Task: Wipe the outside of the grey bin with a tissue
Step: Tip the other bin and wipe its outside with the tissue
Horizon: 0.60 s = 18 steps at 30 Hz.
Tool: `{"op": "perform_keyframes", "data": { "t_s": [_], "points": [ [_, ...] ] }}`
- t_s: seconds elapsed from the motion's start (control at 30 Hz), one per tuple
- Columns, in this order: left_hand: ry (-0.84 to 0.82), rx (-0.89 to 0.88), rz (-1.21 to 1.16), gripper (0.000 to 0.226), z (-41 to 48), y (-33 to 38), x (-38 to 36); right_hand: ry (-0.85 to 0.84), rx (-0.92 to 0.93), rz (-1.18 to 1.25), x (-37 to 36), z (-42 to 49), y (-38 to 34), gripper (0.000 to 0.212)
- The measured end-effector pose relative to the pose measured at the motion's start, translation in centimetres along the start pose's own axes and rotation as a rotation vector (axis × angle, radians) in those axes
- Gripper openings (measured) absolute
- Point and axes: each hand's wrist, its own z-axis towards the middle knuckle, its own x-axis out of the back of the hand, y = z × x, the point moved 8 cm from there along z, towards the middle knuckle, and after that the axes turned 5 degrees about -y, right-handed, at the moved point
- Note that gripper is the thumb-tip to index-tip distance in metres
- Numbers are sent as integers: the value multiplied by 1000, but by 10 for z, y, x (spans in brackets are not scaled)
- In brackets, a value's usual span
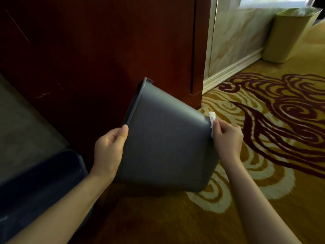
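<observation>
Head view: the grey, tapered, matte plastic bin (163,143) is tipped on its side above the yellow carpet with dark red swirls (274,120). Its open rim points up and to the left toward the dark red-brown wooden cabinet panel (105,50); its closed base points down and to the right. The long axis of the bin therefore runs diagonally, from the rim beyond the left fingers to the base beside the right fingers.

The left hand (110,152) grips the bin near the rim. The thumb lies on the outer wall; the remaining fingers curl around the edge and are hidden, so their exact hold cannot be told.

The right hand (226,140) presses a crumpled white tissue (212,123) against the base corner of the bin. The fingers are closed narrowly on the tissue, pinching it against the grey surface. Part of the tissue projects above the fingertips.

Judgement: wiping is in progress at the base edge. The broad grey wall facing the camera lies to the left of the right fingers, between the two hands. The right hand is the nearer one to any unwiped surface. The next stroke calls for travel along the long axis toward the rim, while the left hand steadies the bin.
</observation>
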Motion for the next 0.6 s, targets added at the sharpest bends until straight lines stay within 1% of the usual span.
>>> {"op": "perform_keyframes", "data": {
  "t_s": [0.07, 0.1, 0.2, 0.3, 0.37, 0.43, 0.5, 0.53, 0.6],
  "points": [
    [-18, 1, -40, 54, -4, -8, -3, -7, 61, 25, 1, 3, -19, 26],
    [-34, 19, -67, 46, -11, -18, -6, -37, 94, 21, -1, 1, -27, 27],
    [-106, 97, -144, 36, -30, -51, -12, -134, 171, -6, -12, -15, -38, 26],
    [-209, 176, -199, 40, -36, -62, -10, -95, 273, -43, -12, -37, -45, 26],
    [-277, 194, -279, 48, -31, -47, -10, -96, 315, -78, -15, -53, -49, 26],
    [-267, 242, -310, 58, -17, -28, -4, -108, 340, -112, -19, -66, -51, 26],
    [-219, 361, -323, 68, 2, -13, 3, -112, 341, -107, -18, -76, -51, 26],
    [-219, 422, -305, 65, 9, -6, 5, -117, 338, -97, -15, -79, -50, 25],
    [-243, 476, -268, 41, 14, 4, 4, -116, 315, -68, -7, -85, -46, 24]
  ]
}}
